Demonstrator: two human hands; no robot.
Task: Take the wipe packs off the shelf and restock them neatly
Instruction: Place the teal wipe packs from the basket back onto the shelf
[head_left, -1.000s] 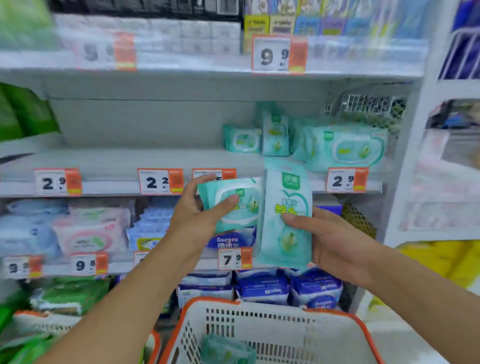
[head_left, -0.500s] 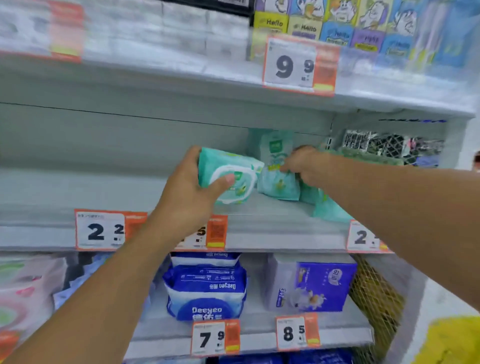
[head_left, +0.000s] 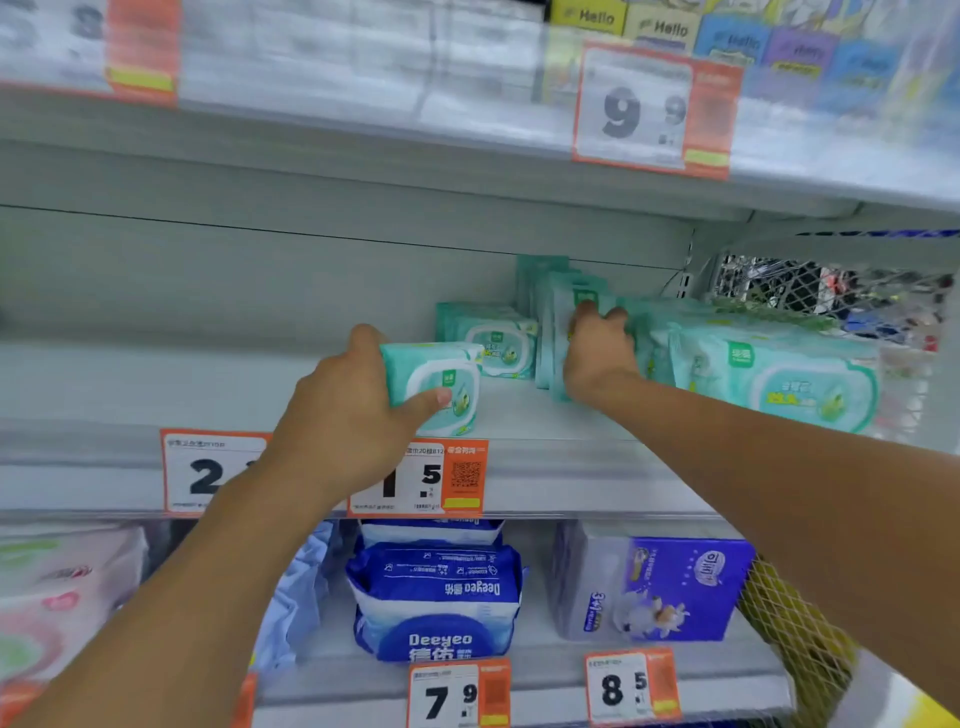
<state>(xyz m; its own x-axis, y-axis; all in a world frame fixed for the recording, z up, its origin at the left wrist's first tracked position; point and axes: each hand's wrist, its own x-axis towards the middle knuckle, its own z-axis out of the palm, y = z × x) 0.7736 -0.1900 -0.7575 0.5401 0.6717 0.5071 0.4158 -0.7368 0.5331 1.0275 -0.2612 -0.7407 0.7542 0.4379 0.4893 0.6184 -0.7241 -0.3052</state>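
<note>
Two hands work the grey metal shelf (head_left: 545, 431): left hand (head_left: 348, 415) grips a mint-green plastic wipe pack (head_left: 441, 384), right hand (head_left: 597, 353) clasps an upright mint-green pack (head_left: 556, 332).

This is a shop aisle. Tiered white shelves (head_left: 571, 467) carry orange-and-white price tags (head_left: 654, 109) clipped along their front edges, with packaged goods in rows: teal wipe packs (head_left: 774, 379), blue Deeyeo packs (head_left: 436, 597), a purple box (head_left: 675, 582).

My head camera looks forward and slightly down, close to the middle shelf (head_left: 571, 467) at arm's reach.
</note>
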